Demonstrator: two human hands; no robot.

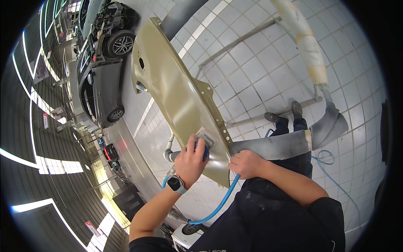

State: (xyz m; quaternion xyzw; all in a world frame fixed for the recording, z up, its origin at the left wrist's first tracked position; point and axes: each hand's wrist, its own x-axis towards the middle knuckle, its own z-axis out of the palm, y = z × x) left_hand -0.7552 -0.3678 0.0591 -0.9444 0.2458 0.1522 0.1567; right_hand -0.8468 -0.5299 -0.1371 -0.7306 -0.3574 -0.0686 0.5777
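Note:
An olive-green car body panel [176, 90] rests tilted on a padded metal stand. My left hand [191, 161], with a watch on its wrist, grips a small air sander [205, 140] pressed flat against the panel's lower end. A blue air hose [222, 201] runs from the sander down toward my body. My right hand [247, 164] holds the panel's lower right edge, fingers curled around it, next to a grey padded bar [277, 145] of the stand.
A stand arm wrapped in beige padding [306, 42] rises at the upper right. My feet [285, 117] stand on a white tiled floor [260, 71]. Dark parked cars [100, 84] stand at the left. More blue hose [327, 159] loops on the floor.

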